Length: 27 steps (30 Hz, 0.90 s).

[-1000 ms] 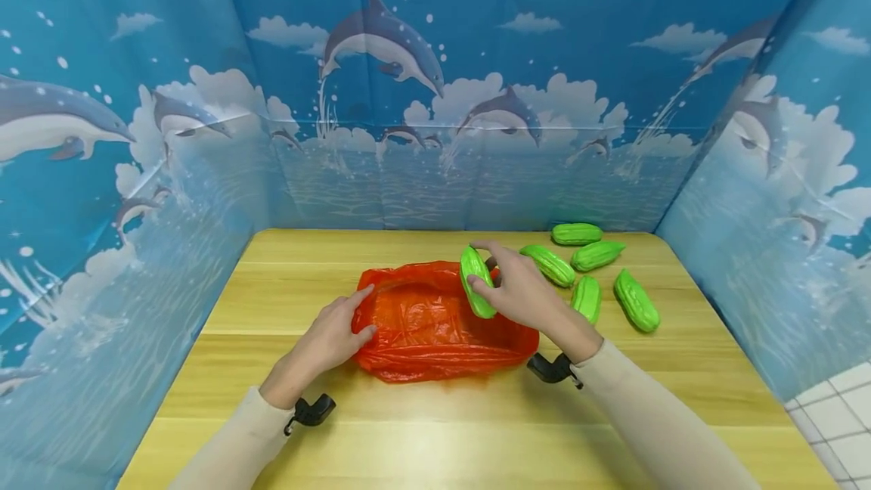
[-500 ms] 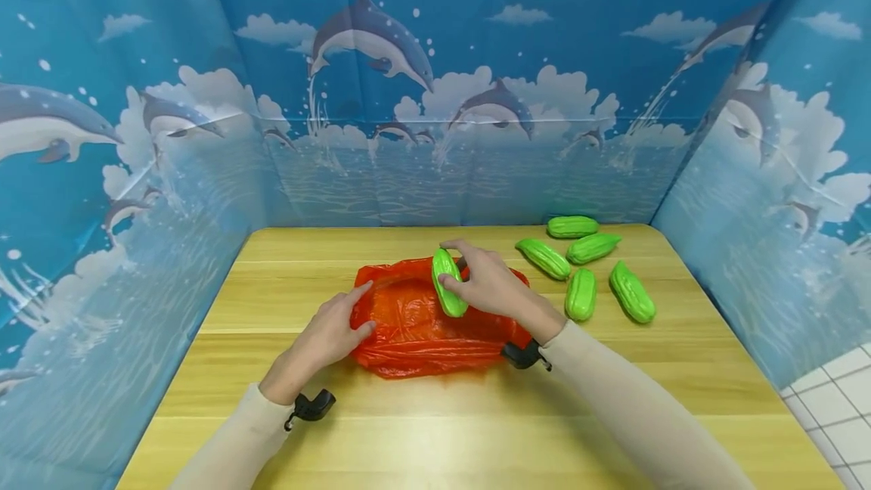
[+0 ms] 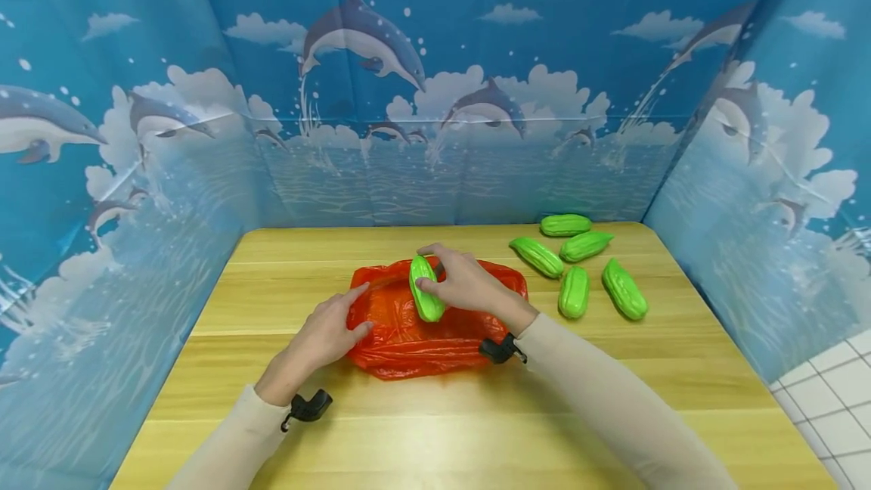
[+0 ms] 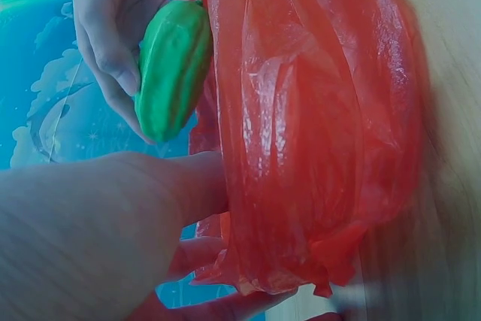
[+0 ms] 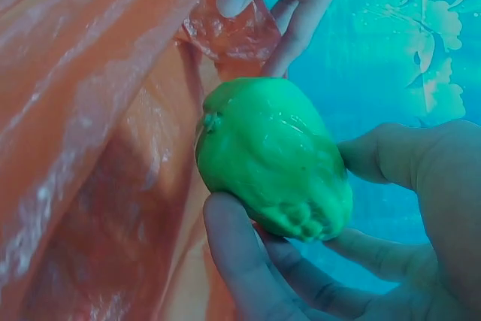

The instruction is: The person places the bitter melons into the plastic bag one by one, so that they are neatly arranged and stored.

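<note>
Right wrist: green gourd (image 5: 270,155) partly hides bag (image 5: 113,193).

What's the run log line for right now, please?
right hand: holds ridged green gourd over open red plastic bag; left hand: touches bag's left edge; five other gourds: on wood-grain table, right of bag

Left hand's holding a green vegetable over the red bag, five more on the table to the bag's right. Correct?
Not the left: the head view shows the right hand holding that green vegetable over the red bag. The rest holds.
</note>
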### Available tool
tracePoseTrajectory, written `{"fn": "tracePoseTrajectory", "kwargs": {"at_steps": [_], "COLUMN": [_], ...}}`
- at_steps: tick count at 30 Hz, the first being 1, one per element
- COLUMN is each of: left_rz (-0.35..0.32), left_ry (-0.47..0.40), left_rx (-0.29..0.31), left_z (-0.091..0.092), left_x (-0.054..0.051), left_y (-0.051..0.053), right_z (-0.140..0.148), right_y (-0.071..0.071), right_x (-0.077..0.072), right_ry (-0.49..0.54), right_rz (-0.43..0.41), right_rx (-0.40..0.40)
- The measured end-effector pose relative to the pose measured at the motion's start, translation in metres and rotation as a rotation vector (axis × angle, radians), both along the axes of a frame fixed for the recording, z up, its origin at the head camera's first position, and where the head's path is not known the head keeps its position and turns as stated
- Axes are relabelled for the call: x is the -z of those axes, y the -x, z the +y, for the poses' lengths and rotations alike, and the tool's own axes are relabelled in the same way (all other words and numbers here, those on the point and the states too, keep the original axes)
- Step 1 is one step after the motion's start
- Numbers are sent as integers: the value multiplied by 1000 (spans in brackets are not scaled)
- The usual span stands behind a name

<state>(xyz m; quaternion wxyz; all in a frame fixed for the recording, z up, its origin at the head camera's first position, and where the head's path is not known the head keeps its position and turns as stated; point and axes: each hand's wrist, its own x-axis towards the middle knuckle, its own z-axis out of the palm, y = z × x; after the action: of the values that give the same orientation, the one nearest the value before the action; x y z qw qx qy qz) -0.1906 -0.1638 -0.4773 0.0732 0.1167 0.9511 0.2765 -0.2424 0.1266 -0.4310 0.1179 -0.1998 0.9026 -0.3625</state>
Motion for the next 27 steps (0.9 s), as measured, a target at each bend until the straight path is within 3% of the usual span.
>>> {"fn": "tracePoseTrajectory", "kwargs": {"at_steps": [8, 18, 27], "left_rz": [-1, -11, -16], "left_ry": [3, 8, 0], "left_rx": [-1, 5, 12], "left_z": [-2, -2, 0], "left_x": [1, -1, -3], "left_y": [1, 0, -1], "right_z": [-14, -32, -47], "right_y": [5, 8, 13], "right_x": [6, 12, 20], "right_ry": [-2, 80, 111], "right_rz": [-111, -283, -382], "right_rx": [-32, -64, -57]}}
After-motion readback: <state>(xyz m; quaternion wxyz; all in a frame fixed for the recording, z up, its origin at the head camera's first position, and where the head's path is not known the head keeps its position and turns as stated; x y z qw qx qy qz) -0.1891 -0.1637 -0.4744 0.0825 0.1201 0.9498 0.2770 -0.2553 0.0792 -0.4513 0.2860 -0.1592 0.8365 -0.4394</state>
